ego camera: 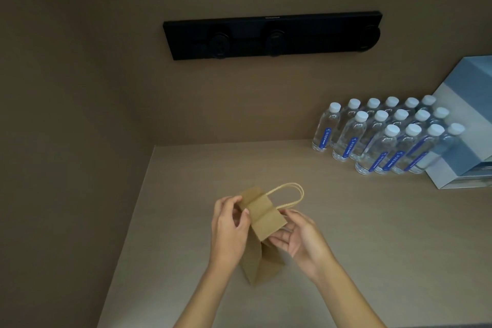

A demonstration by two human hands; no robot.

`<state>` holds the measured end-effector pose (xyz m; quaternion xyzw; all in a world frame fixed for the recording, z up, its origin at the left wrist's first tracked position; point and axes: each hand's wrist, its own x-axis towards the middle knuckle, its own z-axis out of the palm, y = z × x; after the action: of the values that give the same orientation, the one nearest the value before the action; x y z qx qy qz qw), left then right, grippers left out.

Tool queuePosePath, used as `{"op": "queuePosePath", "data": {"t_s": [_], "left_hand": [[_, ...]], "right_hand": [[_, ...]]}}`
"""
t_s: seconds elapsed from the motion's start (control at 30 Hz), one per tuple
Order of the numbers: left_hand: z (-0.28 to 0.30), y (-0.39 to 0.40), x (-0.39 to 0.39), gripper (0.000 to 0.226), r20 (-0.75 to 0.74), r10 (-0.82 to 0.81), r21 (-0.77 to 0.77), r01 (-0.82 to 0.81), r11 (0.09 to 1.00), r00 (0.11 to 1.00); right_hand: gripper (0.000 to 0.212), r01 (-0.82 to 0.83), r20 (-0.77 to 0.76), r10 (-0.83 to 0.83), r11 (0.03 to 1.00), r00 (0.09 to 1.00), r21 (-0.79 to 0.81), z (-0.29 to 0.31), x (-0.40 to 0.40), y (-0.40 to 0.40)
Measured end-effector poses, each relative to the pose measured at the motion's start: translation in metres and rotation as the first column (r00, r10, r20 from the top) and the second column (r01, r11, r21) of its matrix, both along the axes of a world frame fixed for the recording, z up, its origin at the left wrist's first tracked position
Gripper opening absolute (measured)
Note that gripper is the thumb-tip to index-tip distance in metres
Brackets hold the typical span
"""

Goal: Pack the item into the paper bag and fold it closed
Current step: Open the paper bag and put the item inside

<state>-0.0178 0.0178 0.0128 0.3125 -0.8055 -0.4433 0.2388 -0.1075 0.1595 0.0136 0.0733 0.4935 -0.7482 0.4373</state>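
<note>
Brown paper bag [262, 258] stood on the table [346, 221] right between both hands, its top bent over. The fold's long edge ran hand to hand: the left hand [229, 226] pinched the far-left end and the right hand [300, 237] clasped the near-right end. Its handle [292, 194] pointed away.

This looks like a storage nook in an office or hotel. A plain tan counter [346, 221] sits between brown walls. Many small water bottles [386, 138] stand in rows at the far right, beside blue and white boxes [468, 125]. A black plug bar [271, 36] hangs on the far wall.
</note>
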Motion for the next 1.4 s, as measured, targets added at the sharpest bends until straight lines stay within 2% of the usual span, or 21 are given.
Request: {"op": "queuePosePath", "data": {"t_s": [0.1,0.2,0.37,0.5,0.67,0.77,0.9,1.07,1.2,1.33,1.4], "left_hand": [[0.002,0.009,0.003,0.028,0.01,-0.028,0.019,0.028,0.999,1.0],[0.003,0.019,0.007,0.036,0.028,-0.055,0.053,0.054,0.997,0.998],[0.009,0.03,0.011,0.069,0.102,-0.126,0.139,0.111,0.984,0.987],[0.013,0.036,0.012,0.091,0.131,-0.182,0.175,0.158,0.972,0.975],[0.013,0.03,0.015,0.083,0.072,-0.174,0.264,0.15,0.953,0.982],[0.012,0.028,0.016,0.091,0.068,-0.174,0.321,0.144,0.936,0.982],[0.011,0.024,0.018,0.069,0.035,-0.174,0.392,0.147,0.908,0.984],[0.018,0.018,0.022,0.065,0.039,-0.199,0.405,0.166,0.899,0.979],[0.025,0.014,0.026,0.063,0.034,-0.298,0.44,0.253,0.861,0.954],[0.033,-0.004,0.033,0.07,0.044,-0.441,0.474,0.37,0.799,0.896],[0.039,-0.01,0.034,0.063,0.098,-0.466,0.415,0.39,0.822,0.879]], "right_hand": [[0.017,-0.001,0.01,0.001,0.998,1.0,-0.058,0.0,0.012,0.002],[0.024,0.035,0.016,-0.033,0.995,0.999,-0.099,-0.001,0.02,0.003],[0.03,0.067,-0.002,-0.068,0.988,0.998,-0.141,0.0,0.03,0.003],[0.038,0.034,-0.087,-0.047,0.99,0.995,-0.14,0.005,0.035,0.003],[0.036,0.029,-0.157,-0.045,0.994,0.987,-0.108,0.005,0.038,0.004],[0.034,0.042,-0.185,-0.058,0.995,0.981,-0.088,0.005,0.039,0.004],[0.025,0.081,-0.184,-0.09,0.995,0.979,-0.055,0.006,0.038,0.001],[0.024,0.077,-0.226,-0.075,0.997,0.971,-0.002,0.011,0.034,-0.004],[0.012,0.03,-0.289,-0.009,0.997,0.957,0.07,0.013,0.033,-0.013],[0.019,0.046,-0.361,0.017,0.985,0.932,0.166,0.011,0.029,-0.013],[0.02,0.057,-0.389,0.029,0.977,0.921,0.207,0.01,0.028,-0.013]]}}
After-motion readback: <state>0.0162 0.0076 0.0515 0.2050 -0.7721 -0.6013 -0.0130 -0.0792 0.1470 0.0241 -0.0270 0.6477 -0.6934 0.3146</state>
